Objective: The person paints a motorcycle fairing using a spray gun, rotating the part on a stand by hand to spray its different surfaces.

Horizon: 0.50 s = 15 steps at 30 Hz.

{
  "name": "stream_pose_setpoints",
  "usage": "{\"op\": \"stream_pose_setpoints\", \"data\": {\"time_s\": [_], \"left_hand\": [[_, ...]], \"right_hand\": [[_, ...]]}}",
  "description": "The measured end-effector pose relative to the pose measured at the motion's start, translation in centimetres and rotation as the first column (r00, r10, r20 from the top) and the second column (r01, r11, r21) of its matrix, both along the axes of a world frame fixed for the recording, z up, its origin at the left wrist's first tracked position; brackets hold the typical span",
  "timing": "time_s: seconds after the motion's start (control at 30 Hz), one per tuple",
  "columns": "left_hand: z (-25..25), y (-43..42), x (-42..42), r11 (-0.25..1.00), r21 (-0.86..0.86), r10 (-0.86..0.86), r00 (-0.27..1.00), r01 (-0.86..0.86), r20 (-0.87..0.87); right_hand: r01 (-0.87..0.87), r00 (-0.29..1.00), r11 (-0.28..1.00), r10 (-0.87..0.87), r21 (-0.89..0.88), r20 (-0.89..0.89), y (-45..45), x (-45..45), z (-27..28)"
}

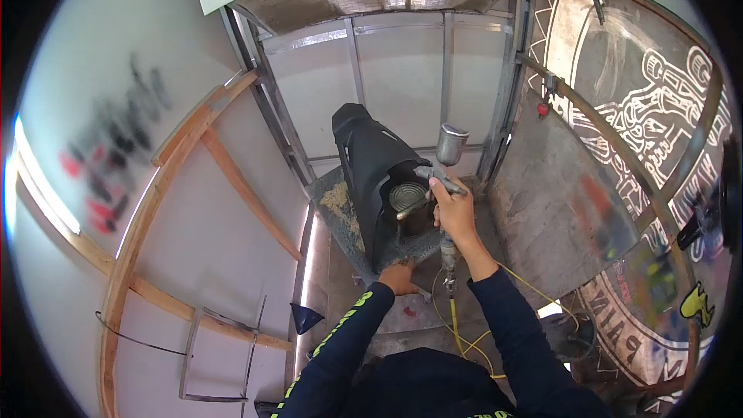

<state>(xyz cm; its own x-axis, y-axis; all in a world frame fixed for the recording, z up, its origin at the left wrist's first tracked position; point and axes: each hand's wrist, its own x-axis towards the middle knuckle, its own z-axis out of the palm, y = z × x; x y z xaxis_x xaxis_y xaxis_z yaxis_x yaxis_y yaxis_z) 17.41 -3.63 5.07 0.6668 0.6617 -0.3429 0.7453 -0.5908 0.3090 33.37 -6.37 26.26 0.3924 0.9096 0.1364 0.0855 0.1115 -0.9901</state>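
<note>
My right hand (457, 214) is wrapped around a spray gun (445, 182). Its metal paint cup (451, 144) sits on top, and a yellow air hose (455, 317) hangs from the handle. In front of the gun, a black molded plastic panel (368, 151) stands on a speckled board (338, 205). Through the panel's opening shows a round ribbed metal piece (404, 197). My left hand (398, 278) grips the board's near edge; its fingertips are partly hidden. Whether spray is leaving the gun cannot be made out.
Pale wall panels with wooden framing (217, 178) enclose the left side. A metal frame (447, 70) backs the booth. On the right, a curved pipe rail (611, 135) holds another spray gun (550, 83). The yellow hose loops across the floor near me.
</note>
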Motion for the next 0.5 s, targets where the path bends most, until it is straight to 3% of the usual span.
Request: {"op": "stream_pose_setpoints", "data": {"time_s": [0.07, 0.27, 0.4, 0.5], "left_hand": [[0.3, 0.2, -0.2, 1.0, -0.01, -0.009, 1.0, 0.009, -0.004], [1.8, -0.5, -0.3, 1.0, 0.003, 0.007, 1.0, -0.007, -0.014], [0.3, -0.3, -0.6, 0.995, 0.095, 0.02, 0.997, -0.027, 0.071], [0.6, 0.2, -0.8, 0.996, 0.089, 0.027, 0.999, -0.031, 0.037]], "right_hand": [[-0.052, 0.993, 0.985, 0.068, 0.167, -0.095, -0.3, 0.0, 0.1], [0.044, 0.999, 0.987, -0.038, 0.153, -0.037, -0.4, 0.0, 1.5], [-0.002, 0.998, 0.992, -0.006, 0.124, 0.066, 1.0, 1.5, 0.1], [-0.051, 0.996, 0.997, 0.047, 0.056, 0.075, 1.6, 2.2, -0.7]]}}
